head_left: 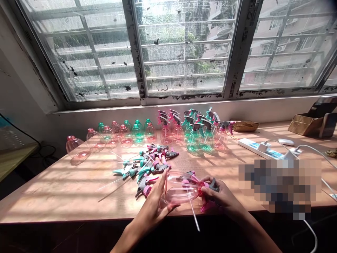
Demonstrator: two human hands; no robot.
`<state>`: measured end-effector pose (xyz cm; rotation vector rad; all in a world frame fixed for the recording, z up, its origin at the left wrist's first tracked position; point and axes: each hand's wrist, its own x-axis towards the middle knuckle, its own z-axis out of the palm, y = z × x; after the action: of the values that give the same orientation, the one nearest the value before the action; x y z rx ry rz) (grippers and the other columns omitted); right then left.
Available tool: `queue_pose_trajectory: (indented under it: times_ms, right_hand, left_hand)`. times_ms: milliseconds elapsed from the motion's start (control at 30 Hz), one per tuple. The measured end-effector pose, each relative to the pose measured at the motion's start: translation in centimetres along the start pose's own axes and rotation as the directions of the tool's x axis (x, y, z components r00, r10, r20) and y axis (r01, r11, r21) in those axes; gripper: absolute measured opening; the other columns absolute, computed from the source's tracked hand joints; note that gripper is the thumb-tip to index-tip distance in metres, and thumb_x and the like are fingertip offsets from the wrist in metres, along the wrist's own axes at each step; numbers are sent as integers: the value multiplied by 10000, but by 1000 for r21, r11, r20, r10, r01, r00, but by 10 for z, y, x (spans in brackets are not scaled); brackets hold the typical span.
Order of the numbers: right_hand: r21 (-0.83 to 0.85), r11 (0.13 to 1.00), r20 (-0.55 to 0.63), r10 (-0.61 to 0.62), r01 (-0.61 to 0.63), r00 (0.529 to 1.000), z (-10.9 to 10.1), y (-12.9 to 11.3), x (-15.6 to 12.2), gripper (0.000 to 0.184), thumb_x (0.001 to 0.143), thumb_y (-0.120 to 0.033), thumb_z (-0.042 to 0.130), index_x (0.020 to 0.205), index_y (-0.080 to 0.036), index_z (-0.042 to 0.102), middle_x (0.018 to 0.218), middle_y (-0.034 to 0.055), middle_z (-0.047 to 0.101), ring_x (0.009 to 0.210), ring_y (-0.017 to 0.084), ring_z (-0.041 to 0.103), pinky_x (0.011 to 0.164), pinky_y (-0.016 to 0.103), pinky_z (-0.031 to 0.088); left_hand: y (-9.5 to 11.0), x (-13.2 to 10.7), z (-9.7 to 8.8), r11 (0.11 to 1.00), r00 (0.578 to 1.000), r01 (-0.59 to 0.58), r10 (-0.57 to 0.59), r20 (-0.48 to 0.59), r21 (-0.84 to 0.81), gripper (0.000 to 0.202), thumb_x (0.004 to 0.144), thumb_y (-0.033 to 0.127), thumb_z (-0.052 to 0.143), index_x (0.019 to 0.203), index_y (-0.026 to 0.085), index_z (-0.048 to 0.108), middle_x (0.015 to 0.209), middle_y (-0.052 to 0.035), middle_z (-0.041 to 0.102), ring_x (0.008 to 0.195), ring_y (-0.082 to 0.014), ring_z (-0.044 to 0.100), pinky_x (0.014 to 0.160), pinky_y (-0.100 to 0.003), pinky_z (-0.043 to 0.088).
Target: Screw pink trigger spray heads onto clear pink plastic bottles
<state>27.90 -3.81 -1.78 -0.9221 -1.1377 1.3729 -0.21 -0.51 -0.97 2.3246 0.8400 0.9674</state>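
Note:
My left hand (155,205) cups the base of a clear pink spray bottle (181,189) that lies on its side above the table's front edge. At the bottle's neck, my right hand (219,196) is closed around a pink and grey trigger sprayer head (209,186). A thin dip tube (194,216) sticks out toward me below the bottle. Just behind my hands lies a pile of loose trigger heads (149,167), pink and teal.
Open pink and green bottles (123,135) stand in a row at the back left of the wooden table (65,189). Assembled spray bottles (196,131) cluster at the back centre. A white power strip (259,147), cables and cardboard boxes (313,121) occupy the right.

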Motion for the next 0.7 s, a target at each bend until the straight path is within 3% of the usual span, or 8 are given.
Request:
queue_pose_trajectory:
  times_ms: [100,300,500,700]
  right_hand:
    - [-2,1000,6,4,-4,1000,1,-1,0,433,779,-482,881,975,-172,652,656,-1,755,564,171,681,606,281,508]
    - [-45,999,22,15,-14,1000,1,-3,0,434,781,-493,874,986,-177,658,658,9,763,570,199,698,621,316,525]
    - [-44,999,4,-6,6,1000,1,-2,0,434,770,-502,879,969,-177,671,660,13,763,562,187,688,592,290,515]
    - [-8,1000,7,-4,4,1000,1,-2,-1,415,780,-474,884,964,-175,662,673,16,773,572,186,702,606,299,537]
  left_hand:
    - [-6,-1,3,999,999,-33,33,-13,33,882,1011,338,599,1659,325,0,1715,-147,227,1564,-372,259,1236,-591,305]
    - [5,0,-1,998,1000,22,-23,19,64,1045,943,461,715,1659,306,-30,1709,-165,238,1565,-406,230,1251,-603,270]
    - [-3,-2,2,1000,1000,10,-9,-13,16,1003,961,475,687,1653,359,-31,1718,-141,218,1566,-390,240,1245,-583,297]
    - [-1,-4,2,998,997,63,-63,-39,-7,1015,919,527,725,1657,357,48,1674,-149,313,1527,-399,324,1221,-581,343]
